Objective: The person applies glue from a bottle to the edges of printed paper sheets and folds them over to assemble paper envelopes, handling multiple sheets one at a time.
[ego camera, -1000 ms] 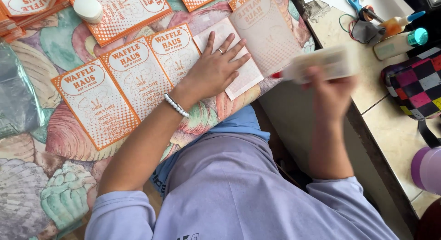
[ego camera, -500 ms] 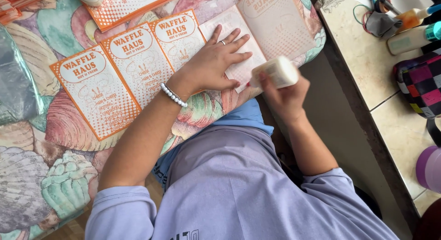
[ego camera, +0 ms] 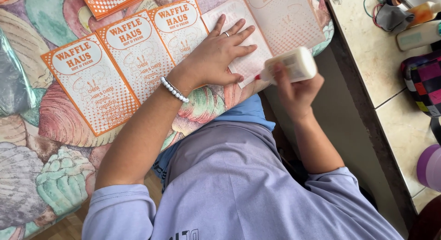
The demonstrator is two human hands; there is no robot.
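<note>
The left hand (ego camera: 219, 56) lies open, palm flat on the pale paper sheet (ego camera: 250, 51). The right hand (ego camera: 294, 90) grips a white glue bottle (ego camera: 291, 65) – long axis running 2 to 8 o'clock, tip at the sheet's 5 o'clock corner – just beside the left fingertips (ego camera: 245, 49).

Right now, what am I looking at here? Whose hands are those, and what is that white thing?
A person wears a camera on their head, so you look down at their own two arms. The left hand lies flat on a pale paper sheet to keep it in place. The right hand holds a white glue bottle with its red tip at the sheet's edge. Beside it, orange and white printed sheets lie on a tablecloth with seashell pictures.
</note>
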